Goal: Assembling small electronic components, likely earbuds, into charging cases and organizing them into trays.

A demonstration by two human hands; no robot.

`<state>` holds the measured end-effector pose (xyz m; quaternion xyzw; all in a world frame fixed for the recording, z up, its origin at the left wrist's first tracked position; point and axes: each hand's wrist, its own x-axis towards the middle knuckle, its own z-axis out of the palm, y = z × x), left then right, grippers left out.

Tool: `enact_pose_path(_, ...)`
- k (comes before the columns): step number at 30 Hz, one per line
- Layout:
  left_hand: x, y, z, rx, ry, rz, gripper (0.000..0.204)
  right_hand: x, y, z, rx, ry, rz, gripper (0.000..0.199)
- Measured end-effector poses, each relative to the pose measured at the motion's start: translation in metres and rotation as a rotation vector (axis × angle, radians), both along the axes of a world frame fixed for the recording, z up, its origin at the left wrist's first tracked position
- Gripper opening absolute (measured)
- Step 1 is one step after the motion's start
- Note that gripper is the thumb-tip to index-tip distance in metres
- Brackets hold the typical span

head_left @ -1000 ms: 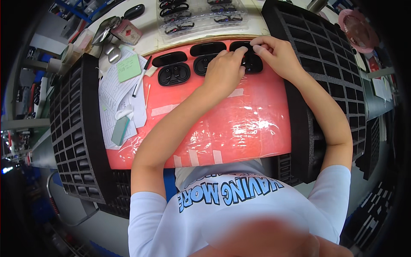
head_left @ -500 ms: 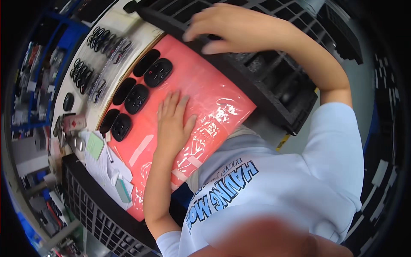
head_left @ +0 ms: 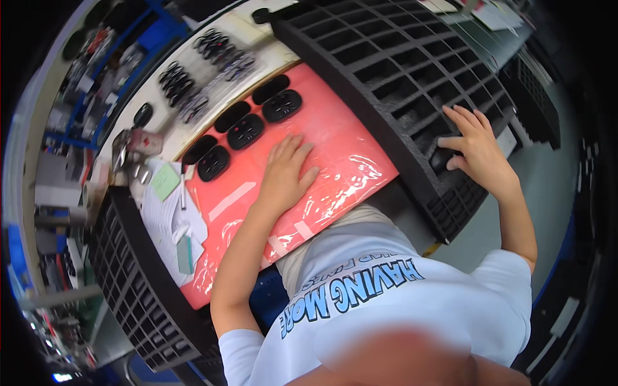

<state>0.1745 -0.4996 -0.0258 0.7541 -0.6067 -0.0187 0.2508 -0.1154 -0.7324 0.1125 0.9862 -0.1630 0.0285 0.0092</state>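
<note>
My left hand lies flat, fingers apart, on a red plastic-covered mat. Just beyond it, black oval parts sit in pairs along the mat's far edge. My right hand reaches over a big black foam grid tray on my right. Its thumb and forefinger pinch a black rounded part at one of the tray's near compartments, with the other fingers spread.
A second black grid tray lies at my left. Papers, a green note and a pen lie between it and the mat. Rows of small dark metal pieces sit on the pale bench behind. Shelving curves round the far left.
Both hands were on the black oval parts a second ago. My left hand has dropped flat onto the mat. My right hand swung over to the right tray and down to its near compartments.
</note>
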Motion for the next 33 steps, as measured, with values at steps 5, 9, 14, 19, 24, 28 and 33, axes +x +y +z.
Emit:
enact_pose_path(5, 0.002, 0.025, -0.006, -0.068, 0.023, 0.034, 0.038, -0.001, -0.023, -0.003, 0.365, 0.021, 0.136, 0.047)
enact_pose_path(9, 0.002, 0.033, -0.002, -0.185, 0.03, -0.031, 0.03, -0.016, -0.036, 0.013, 0.621, -0.023, 0.145, 0.047)
enact_pose_path(14, 0.011, 0.053, 0.018, -0.278, 0.099, -0.021, 0.029, -0.012, -0.058, 0.014, 0.876, -0.054, -0.039, 0.044)
enact_pose_path(19, 0.02, 0.069, 0.036, -0.327, 0.304, 0.009, 0.041, 0.096, -0.033, 0.02, 0.978, -0.221, 0.154, 0.036)
enact_pose_path(24, 0.033, 0.096, 0.037, -0.408, 0.666, 0.153, 0.066, 0.235, 0.06, -0.022, 1.353, -0.004, 0.349, 0.027)
enact_pose_path(28, 0.048, 0.109, 0.03, -0.642, 0.938, 0.222, 0.068, 0.3, 0.121, -0.038, 1.401, 0.141, 0.574, 0.026)
enact_pose_path(33, 0.072, 0.128, 0.027, -0.684, 0.879, 0.357, 0.059, 0.316, 0.14, -0.043, 0.864, -0.025, 0.848, 0.063)
